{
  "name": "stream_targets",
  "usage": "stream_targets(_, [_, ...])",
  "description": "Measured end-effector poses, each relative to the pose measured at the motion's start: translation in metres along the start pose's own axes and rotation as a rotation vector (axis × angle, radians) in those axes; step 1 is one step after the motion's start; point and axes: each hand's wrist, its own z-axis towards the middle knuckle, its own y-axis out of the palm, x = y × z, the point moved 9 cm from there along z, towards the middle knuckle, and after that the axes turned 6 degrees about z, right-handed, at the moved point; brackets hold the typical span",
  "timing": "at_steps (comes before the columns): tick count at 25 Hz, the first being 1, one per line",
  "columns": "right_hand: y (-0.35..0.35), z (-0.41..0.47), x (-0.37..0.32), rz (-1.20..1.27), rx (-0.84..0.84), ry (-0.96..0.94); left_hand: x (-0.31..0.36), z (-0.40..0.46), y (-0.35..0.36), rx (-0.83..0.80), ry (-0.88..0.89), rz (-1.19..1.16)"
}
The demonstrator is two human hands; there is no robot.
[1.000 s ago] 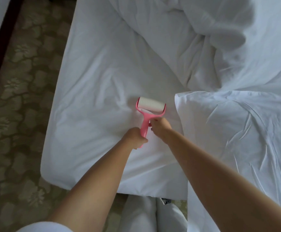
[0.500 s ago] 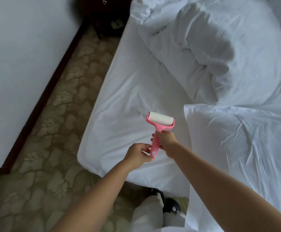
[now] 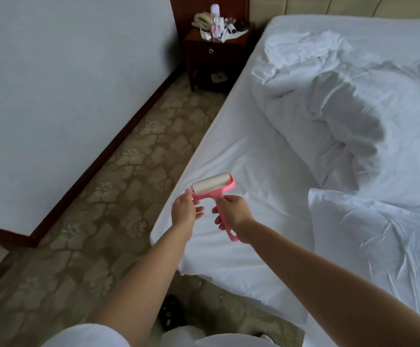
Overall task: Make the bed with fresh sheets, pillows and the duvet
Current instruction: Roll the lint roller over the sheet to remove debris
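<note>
A pink lint roller [image 3: 212,187] with a white roll hangs in the air above the bed's near left corner. My right hand [image 3: 231,212] grips its pink handle. My left hand [image 3: 185,210] pinches the left end of the roller head. Below lies the bed [image 3: 241,156] with a smooth white fitted sheet. A white pillow [image 3: 379,236] rests at the near right of the mattress. Beyond it a crumpled white duvet [image 3: 349,126] is heaped across the middle and right of the bed.
A dark wooden nightstand [image 3: 216,48] stands at the far corner by the headboard, cluttered with a bottle and small items. Patterned carpet [image 3: 103,196] runs between the bed and the white wall [image 3: 66,83] on the left. My legs and a dark shoe show at the bottom.
The roller has been lifted off the sheet and tilted. My left hand moved from the handle's end to the roller head. The view has swung up toward the nightstand.
</note>
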Motion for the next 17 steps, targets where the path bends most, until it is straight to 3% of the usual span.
stream_targets(4, [0.077, 0.004, -0.037, -0.079, -0.010, -0.102, 0.025, 0.041, -0.056, -0.024, -0.013, -0.196])
stream_targets(11, [0.204, 0.034, -0.111, -0.484, -0.035, -0.258, 0.078, 0.121, -0.172, -0.278, -0.068, -0.160])
stream_targets(17, [0.261, 0.069, -0.153, -0.877, 0.143, -0.379, 0.115, 0.186, -0.216, -0.334, -0.016, -0.110])
